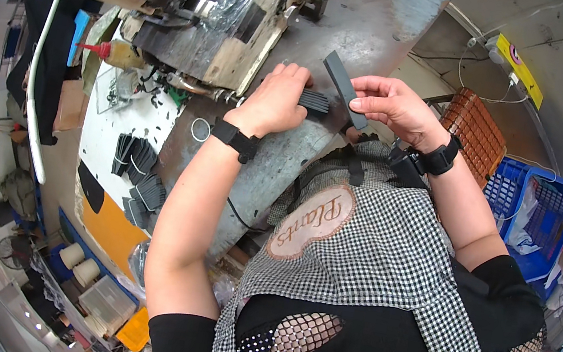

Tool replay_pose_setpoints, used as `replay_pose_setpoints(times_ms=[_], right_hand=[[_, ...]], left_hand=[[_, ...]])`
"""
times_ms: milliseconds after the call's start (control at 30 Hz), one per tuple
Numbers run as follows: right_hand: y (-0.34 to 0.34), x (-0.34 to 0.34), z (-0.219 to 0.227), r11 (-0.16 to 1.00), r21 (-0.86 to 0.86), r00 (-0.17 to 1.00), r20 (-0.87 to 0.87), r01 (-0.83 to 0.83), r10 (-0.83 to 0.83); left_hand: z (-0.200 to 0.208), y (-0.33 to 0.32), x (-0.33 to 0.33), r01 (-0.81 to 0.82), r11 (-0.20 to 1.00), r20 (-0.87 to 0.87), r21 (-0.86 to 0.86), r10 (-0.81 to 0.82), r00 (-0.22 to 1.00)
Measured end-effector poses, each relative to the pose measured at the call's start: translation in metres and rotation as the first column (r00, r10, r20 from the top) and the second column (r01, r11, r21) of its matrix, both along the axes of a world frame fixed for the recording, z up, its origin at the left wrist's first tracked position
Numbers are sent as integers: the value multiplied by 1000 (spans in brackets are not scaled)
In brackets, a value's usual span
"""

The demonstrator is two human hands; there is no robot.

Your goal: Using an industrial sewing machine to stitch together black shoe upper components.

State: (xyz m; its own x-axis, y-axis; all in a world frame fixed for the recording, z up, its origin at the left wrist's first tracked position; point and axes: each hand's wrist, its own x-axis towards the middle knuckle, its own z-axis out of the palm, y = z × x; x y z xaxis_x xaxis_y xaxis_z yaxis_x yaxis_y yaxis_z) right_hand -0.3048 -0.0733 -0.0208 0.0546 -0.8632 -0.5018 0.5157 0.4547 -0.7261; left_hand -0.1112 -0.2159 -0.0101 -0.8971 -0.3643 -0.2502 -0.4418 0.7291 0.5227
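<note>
My right hand (399,110) pinches a dark grey flat strip (341,78) between thumb and fingers, holding it tilted above the metal tabletop (342,27). My left hand (277,102) is curled over a stack of thin dark strips (315,101) lying on that metal surface. One end of the stack sticks out beside the thumb; the rest is hidden under the palm. The two hands are apart, with the raised strip between them. A machine (200,38) with metal parts stands just beyond my left hand.
Tied bundles of dark strips (140,164) lie on the white tabletop at left, near a white ring (200,129). A glue bottle with a red nozzle (113,52) is by the machine. At right are a brown woven seat (476,133), a blue crate (540,217) and a yellow power strip (515,69).
</note>
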Motion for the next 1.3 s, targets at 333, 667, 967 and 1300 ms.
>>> replay_pose_setpoints(times_ms=[333, 667, 967, 1300], right_hand=[[-10, -9, 3, 998, -40, 999, -13, -40, 39], [-16, 1, 12, 822, -226, 796, -474, -523, 376], [-40, 73, -2, 576, -78, 81, -997, -814, -20], [-63, 81, -1, 641, -43, 27, -999, -767, -35]], left_hand=[[10, -25, -15, 39, 999, 88, 1, -39, 995], [24, -30, -10, -55, 988, 89, 146, 42, 995], [20, -33, -11, -76, 982, 63, 171, 66, 996], [15, -41, -9, -189, 971, 48, 146, 184, 982]])
